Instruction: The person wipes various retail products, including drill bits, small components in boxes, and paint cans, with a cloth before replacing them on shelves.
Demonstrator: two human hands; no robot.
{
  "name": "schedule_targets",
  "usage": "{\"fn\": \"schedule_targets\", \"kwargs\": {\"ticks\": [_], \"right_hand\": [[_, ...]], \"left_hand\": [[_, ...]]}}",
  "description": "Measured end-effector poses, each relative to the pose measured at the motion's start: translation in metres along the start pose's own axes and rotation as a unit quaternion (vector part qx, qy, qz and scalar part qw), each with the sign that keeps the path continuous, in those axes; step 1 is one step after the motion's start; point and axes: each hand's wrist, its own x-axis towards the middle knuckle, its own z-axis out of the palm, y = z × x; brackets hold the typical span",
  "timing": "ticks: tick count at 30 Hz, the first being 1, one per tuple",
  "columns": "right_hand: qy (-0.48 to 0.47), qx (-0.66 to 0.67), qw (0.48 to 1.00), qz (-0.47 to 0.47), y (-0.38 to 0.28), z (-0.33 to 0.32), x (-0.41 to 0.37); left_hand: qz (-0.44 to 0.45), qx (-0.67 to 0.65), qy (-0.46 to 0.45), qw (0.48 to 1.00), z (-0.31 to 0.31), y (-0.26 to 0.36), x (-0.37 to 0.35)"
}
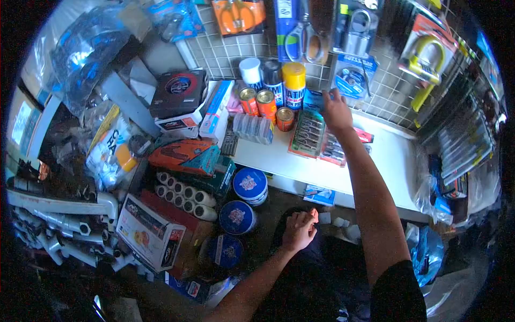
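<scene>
My right hand (338, 114) reaches over the white shelf, fingers bent at the right edge of a small blue packet (313, 100); its grip is partly hidden. Just below stand clear-fronted packs of metal pieces, one with a green card (307, 134) and one with a red card (333, 150). A yellow-capped spray can (294, 86) is left of the blue packet. Lower down, my left hand (299, 232) is held before my body with curled fingers. A small reddish bit (315, 215) shows by its fingertips; I cannot make out what it is.
Small orange tins (266, 103) and a clear divided case (253, 129) sit on the shelf (381, 161). Blue-lidded tubs (250, 183) stand below at left, near white rolls (185, 196). Packaged padlocks and scissors (304, 43) hang on the wire grid (214, 53).
</scene>
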Motion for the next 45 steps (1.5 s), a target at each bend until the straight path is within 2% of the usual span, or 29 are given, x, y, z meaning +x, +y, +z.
{"fn": "schedule_targets", "kwargs": {"ticks": [2, 5, 9, 11, 13, 15, 17, 18, 19, 21, 22, 23, 24, 25, 26, 27, 29, 31, 32, 33, 35, 36, 37, 38, 39, 40, 41, 42, 45], "right_hand": [[0.005, 0.017, 1.000, -0.008, 0.004, -0.012, -0.007], [0.096, 0.029, 0.994, -0.043, 0.012, -0.039, -0.043], [0.215, 0.137, 0.967, 0.026, 0.018, -0.084, -0.137], [0.255, 0.225, 0.936, 0.091, 0.023, -0.103, -0.195], [0.254, 0.436, 0.838, 0.209, 0.034, -0.117, -0.266], [0.207, 0.539, 0.775, 0.256, 0.051, -0.125, -0.335], [0.189, 0.643, 0.621, 0.407, 0.043, -0.112, -0.396], [0.099, 0.645, 0.644, 0.399, 0.058, -0.085, -0.441], [0.058, 0.669, 0.619, 0.406, 0.028, -0.098, -0.445], [-0.007, 0.658, 0.682, 0.319, 0.003, -0.093, -0.458], [-0.049, 0.639, 0.704, 0.305, -0.004, -0.076, -0.471], [-0.035, 0.688, 0.656, 0.308, -0.021, -0.069, -0.476], [-0.056, 0.650, 0.692, 0.310, -0.032, -0.065, -0.472], [-0.078, 0.610, 0.726, 0.310, -0.038, -0.065, -0.466], [-0.103, 0.643, 0.690, 0.316, -0.039, -0.072, -0.456], [-0.109, 0.644, 0.688, 0.317, -0.037, -0.074, -0.451], [-0.104, 0.674, 0.658, 0.319, -0.034, -0.060, -0.454], [-0.111, 0.680, 0.622, 0.372, -0.032, -0.063, -0.457], [-0.120, 0.729, 0.555, 0.381, -0.026, -0.058, -0.463], [-0.130, 0.775, 0.484, 0.386, -0.020, -0.055, -0.467], [-0.077, 0.816, 0.426, 0.382, -0.022, -0.071, -0.463], [-0.076, 0.820, 0.422, 0.378, -0.025, -0.071, -0.465], [-0.074, 0.824, 0.420, 0.374, -0.024, -0.073, -0.468], [-0.095, 0.847, 0.377, 0.363, -0.019, -0.074, -0.470], [-0.039, 0.892, 0.314, 0.323, -0.019, -0.078, -0.462], [-0.014, 0.906, 0.296, 0.301, -0.014, -0.081, -0.458], [0.013, 0.920, 0.278, 0.277, -0.008, -0.082, -0.455], [0.009, 0.930, 0.240, 0.278, 0.000, -0.078, -0.457], [0.036, 0.925, 0.190, 0.326, 0.008, -0.071, -0.465]], "left_hand": [[-0.001, 0.000, 0.002, 1.000, 0.004, -0.003, -0.001], [-0.031, -0.029, -0.018, 0.999, 0.033, -0.023, -0.013], [-0.015, -0.041, -0.007, 0.999, 0.028, -0.017, -0.013], [-0.010, -0.047, -0.005, 0.999, 0.025, -0.015, -0.010], [0.015, -0.051, 0.002, 0.999, 0.018, -0.013, -0.006], [0.008, -0.052, 0.015, 0.999, 0.006, -0.009, 0.001], [-0.105, -0.171, 0.019, 0.979, 0.004, 0.003, -0.002], [-0.080, -0.176, 0.045, 0.980, 0.011, 0.001, -0.008], [-0.052, -0.173, 0.080, 0.980, 0.014, -0.004, -0.009], [-0.080, -0.290, 0.015, 0.954, 0.004, -0.006, -0.014], [-0.110, -0.397, -0.032, 0.911, -0.015, 0.012, -0.011], [-0.124, -0.433, -0.068, 0.890, -0.033, 0.028, -0.013], [-0.134, -0.488, -0.126, 0.853, -0.044, 0.037, -0.021], [-0.102, -0.480, -0.141, 0.860, -0.057, 0.061, -0.017], [-0.069, -0.471, -0.154, 0.866, -0.069, 0.084, -0.014], [-0.112, -0.410, -0.146, 0.893, -0.071, 0.075, -0.029], [-0.101, -0.435, -0.135, 0.884, -0.072, 0.077, -0.035], [-0.156, -0.358, -0.164, 0.906, -0.069, 0.074, -0.047], [-0.117, -0.351, -0.155, 0.916, -0.059, 0.071, -0.044], [-0.164, -0.342, -0.170, 0.909, -0.059, 0.072, -0.041], [-0.249, -0.438, -0.167, 0.848, -0.055, 0.081, -0.030], [-0.198, -0.477, -0.182, 0.837, -0.060, 0.106, -0.015], [-0.239, -0.495, -0.209, 0.809, -0.053, 0.103, -0.017], [-0.224, -0.443, -0.203, 0.844, -0.042, 0.104, -0.020], [-0.206, -0.389, -0.197, 0.876, -0.032, 0.113, -0.021], [-0.167, -0.345, -0.180, 0.906, -0.024, 0.122, -0.021], [-0.127, -0.298, -0.164, 0.932, -0.016, 0.132, -0.019], [-0.006, -0.204, -0.102, 0.974, -0.012, 0.147, -0.015], [0.139, -0.076, -0.133, 0.978, -0.007, 0.162, -0.012]]}}
